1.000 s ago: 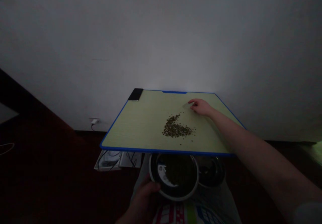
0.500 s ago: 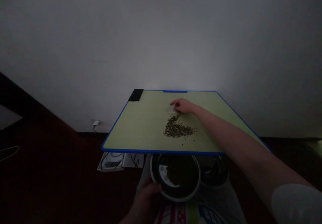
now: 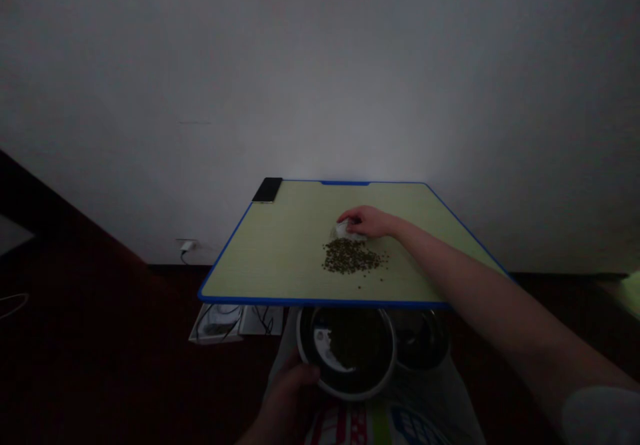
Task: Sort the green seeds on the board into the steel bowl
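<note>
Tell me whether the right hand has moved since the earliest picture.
Yes: the right hand has moved left, closer to the phone, and slightly toward the table's near edge.

R hand (image 3: 370, 222) w/ clear scraper (image 3: 343, 229) moved L & nearer, far tip of brown bits (image 3: 350, 257) pushed in

Room left of grains (image 3: 350, 257); phone (image 3: 267, 190) blocks far corner.

A flat black rectangular phone-like device (image 3: 267, 190) lay at the far left corner of the worktop (image 3: 280, 251), near the plain pale wall (image 3: 320, 78). A white plug (image 3: 187, 246) sat low on that wall. Shallow white open boxes (image 3: 216, 321) with dark thin cables (image 3: 265, 318) lay below the worktop's near left edge.
</note>
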`<state>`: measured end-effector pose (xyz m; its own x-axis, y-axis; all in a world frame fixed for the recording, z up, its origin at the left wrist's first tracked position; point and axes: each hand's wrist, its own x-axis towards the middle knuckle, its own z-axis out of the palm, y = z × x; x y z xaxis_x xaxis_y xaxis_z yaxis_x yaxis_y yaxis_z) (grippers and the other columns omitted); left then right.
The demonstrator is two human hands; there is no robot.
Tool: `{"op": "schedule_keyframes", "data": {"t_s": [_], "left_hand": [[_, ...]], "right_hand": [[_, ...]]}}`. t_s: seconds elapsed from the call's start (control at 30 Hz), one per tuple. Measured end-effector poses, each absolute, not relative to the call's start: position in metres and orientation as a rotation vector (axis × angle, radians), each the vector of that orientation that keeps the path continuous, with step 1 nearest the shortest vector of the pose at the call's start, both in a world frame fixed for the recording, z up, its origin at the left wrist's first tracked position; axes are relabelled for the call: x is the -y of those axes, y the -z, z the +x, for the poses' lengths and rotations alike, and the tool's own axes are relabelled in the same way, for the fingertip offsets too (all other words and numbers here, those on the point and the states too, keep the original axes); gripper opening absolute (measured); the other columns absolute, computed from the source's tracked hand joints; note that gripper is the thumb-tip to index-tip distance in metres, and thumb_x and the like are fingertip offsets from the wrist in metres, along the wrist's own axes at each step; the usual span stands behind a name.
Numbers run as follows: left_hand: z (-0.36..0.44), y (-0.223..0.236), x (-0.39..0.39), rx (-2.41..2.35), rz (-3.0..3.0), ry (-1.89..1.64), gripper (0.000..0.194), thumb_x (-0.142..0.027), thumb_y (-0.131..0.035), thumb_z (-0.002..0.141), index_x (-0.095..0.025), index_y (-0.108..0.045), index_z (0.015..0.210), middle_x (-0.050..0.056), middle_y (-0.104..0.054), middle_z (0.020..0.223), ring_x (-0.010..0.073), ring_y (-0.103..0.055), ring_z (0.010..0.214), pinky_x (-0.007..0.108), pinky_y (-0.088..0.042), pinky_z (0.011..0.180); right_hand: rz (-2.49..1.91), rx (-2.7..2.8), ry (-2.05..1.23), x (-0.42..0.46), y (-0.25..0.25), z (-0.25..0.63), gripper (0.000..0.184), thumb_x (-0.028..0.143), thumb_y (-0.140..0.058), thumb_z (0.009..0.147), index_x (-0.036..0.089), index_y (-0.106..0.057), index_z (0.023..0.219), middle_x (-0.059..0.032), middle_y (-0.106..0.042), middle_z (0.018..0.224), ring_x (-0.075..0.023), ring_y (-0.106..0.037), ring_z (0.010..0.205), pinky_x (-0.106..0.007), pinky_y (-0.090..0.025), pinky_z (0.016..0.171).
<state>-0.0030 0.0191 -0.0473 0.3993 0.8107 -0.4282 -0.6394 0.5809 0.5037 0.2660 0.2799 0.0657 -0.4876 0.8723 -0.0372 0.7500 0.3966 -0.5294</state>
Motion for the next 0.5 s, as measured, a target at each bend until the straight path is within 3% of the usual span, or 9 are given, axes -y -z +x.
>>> {"op": "schedule_keyframes", "data": {"t_s": [0.23, 0.5], "left_hand": [[-0.003, 0.046, -0.020, -0.651, 0.290, -0.921, 0.076, -0.012, -0.072, 0.065, -0.023, -0.063, 0.140, 0.011, -0.084, 0.108, 0.0382, -0.071, 0.117, 0.050, -0.054, 0.101], [-0.003, 0.047, -0.020, -0.651, 0.317, -0.904, 0.076, -0.012, -0.071, 0.066, -0.025, -0.062, 0.140, 0.011, -0.082, 0.113, 0.0369, -0.074, 0.110, 0.051, -0.055, 0.100]], "right_hand": [[-1.584, 2.019, -0.676, -0.284, -0.066, 0.326, 0.044, 0.021, -0.064, 0.084, 0.013, -0.072, 0.126, 0.0009, -0.056, 0.068, -0.0133, -0.049, 0.060, -0.026, -0.037, 0.058], [-1.900, 1.966, -0.455, -0.284, -0.062, 0.341, 0.043, 0.012, -0.061, 0.085, 0.009, -0.072, 0.126, -0.0044, -0.067, 0.071, -0.0150, -0.054, 0.058, -0.028, -0.042, 0.061]]}}
